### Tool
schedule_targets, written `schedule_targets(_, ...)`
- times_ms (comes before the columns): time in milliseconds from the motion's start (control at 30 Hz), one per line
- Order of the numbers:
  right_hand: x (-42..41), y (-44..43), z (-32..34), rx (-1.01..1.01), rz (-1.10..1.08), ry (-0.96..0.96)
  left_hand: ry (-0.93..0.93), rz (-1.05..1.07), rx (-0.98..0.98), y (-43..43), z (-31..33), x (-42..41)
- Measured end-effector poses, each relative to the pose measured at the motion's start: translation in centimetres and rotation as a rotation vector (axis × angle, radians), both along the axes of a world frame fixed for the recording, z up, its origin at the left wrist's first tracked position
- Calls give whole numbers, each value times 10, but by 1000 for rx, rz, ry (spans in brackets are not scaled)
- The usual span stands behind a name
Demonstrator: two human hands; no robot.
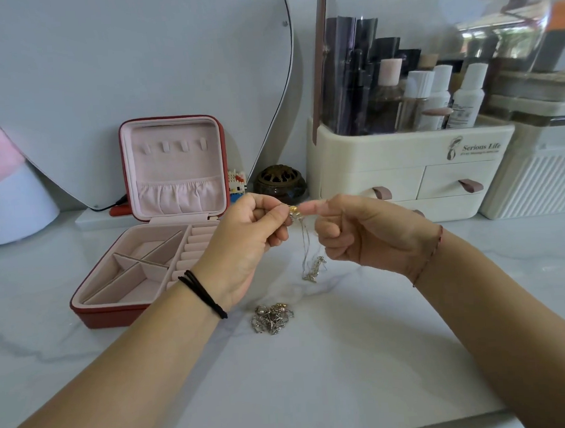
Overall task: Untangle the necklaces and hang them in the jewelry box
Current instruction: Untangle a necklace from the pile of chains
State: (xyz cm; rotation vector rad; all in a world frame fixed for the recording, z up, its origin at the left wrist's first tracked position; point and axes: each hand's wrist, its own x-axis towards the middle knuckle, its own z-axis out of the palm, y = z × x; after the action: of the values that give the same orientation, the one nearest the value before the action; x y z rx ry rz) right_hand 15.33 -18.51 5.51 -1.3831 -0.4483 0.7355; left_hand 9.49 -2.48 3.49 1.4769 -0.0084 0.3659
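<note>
both hands (243, 235) pinching necklace (304, 245) dangling between, tangled pile (273, 317) below

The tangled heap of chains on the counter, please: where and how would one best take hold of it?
Probably pinch the heap at its bulkier far edge, coming from straight above: it lies low and flat on the counter, so no side offers purchase.

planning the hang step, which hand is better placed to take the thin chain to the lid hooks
Probably the left hand: it pinches the thin chain near its gold bead, beside the open jewelry box with the lid hooks. The right hand also pinches it, farther from the box.
</note>
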Motion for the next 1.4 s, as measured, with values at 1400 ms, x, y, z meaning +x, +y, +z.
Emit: schedule_targets(1400,5,-8,-5,-515,-145,-624,-149,-66,2,16,13,0)
